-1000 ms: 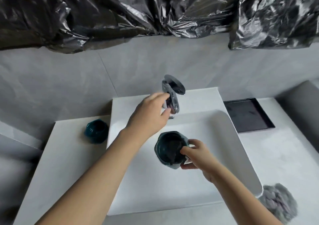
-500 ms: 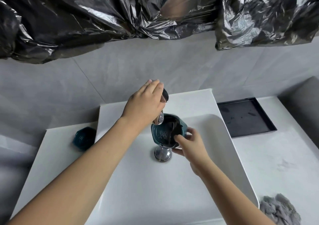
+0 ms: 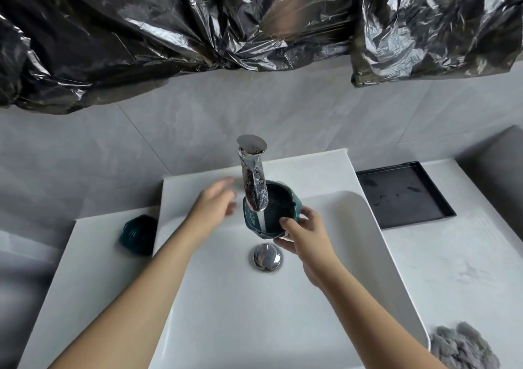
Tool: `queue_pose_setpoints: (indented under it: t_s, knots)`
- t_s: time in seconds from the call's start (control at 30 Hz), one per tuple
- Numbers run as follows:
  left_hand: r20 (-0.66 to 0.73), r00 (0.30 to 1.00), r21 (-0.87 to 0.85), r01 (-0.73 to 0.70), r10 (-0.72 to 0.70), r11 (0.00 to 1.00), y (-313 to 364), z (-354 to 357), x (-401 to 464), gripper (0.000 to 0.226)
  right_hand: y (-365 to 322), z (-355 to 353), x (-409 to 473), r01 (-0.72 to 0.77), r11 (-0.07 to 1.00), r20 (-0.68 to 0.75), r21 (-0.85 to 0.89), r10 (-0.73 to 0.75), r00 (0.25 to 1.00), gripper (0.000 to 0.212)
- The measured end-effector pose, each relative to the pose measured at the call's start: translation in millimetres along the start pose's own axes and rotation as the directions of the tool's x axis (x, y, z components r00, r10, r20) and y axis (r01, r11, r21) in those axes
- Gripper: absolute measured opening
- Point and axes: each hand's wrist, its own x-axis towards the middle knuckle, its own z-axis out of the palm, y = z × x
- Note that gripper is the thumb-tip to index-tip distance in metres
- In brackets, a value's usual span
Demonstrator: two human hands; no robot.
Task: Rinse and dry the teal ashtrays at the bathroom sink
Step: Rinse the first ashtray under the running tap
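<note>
My right hand [image 3: 307, 234] grips a teal ashtray [image 3: 278, 208] by its near rim and holds it, opening up, under the chrome tap [image 3: 252, 183]. A stream of water runs from the spout into the ashtray. My left hand [image 3: 213, 207] hovers just left of the tap, fingers apart and blurred, holding nothing. A second teal ashtray [image 3: 138, 234] lies on the counter to the left of the white sink [image 3: 368, 249].
A chrome drain plug [image 3: 267, 257] sits in the basin below the ashtray. A black tray [image 3: 402, 194] lies on the counter at the right. A grey cloth [image 3: 461, 346] is at the near right corner. Black plastic sheeting [image 3: 198, 23] hangs above.
My left hand has come off the tap lever and dropped to the left. Water now runs into the ashtray, which my right hand has lifted under the spout.
</note>
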Motion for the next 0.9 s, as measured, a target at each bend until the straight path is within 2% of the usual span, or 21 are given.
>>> queue_pose_setpoints:
  t_s: [0.07,0.13,0.2,0.33,0.5,0.7,0.9]
  knots:
    - [0.191,0.981,-0.102,0.051,-0.031,0.993,-7,8,-10,0.042,1,3,-1,-0.012,1.0,0.024,0.008,0.012,1.0,0.035]
    - [0.243,0.97,-0.084,0.012,0.009,0.996,-9,12,-17,0.039,2,5,-3,-0.019,1.0,0.048,0.001,0.019,0.999,0.036]
    - [0.213,0.976,-0.066,-0.021,0.035,0.998,-10,12,-20,0.038,3,7,-5,-0.036,0.999,0.06,-0.006,0.036,0.998,0.04]
    - [0.159,0.985,0.081,-0.087,0.074,0.993,-14,4,-23,0.036,5,8,-6,-0.104,0.994,0.085,-0.021,0.106,0.991,0.047]
    - [0.12,0.99,0.245,-0.102,0.074,0.964,-13,-4,-35,0.027,6,13,-9,-0.148,0.981,0.079,-0.126,0.159,0.984,0.037]
    - [0.085,0.996,0.44,-0.038,0.001,0.897,-13,-10,-50,0.026,4,15,-22,-0.166,0.955,0.071,-0.247,0.189,0.979,0.027]
    - [0.104,0.992,0.492,0.015,-0.076,0.871,-16,-5,-59,0.031,-1,7,-33,-0.159,0.938,0.082,-0.307,0.192,0.978,0.012]
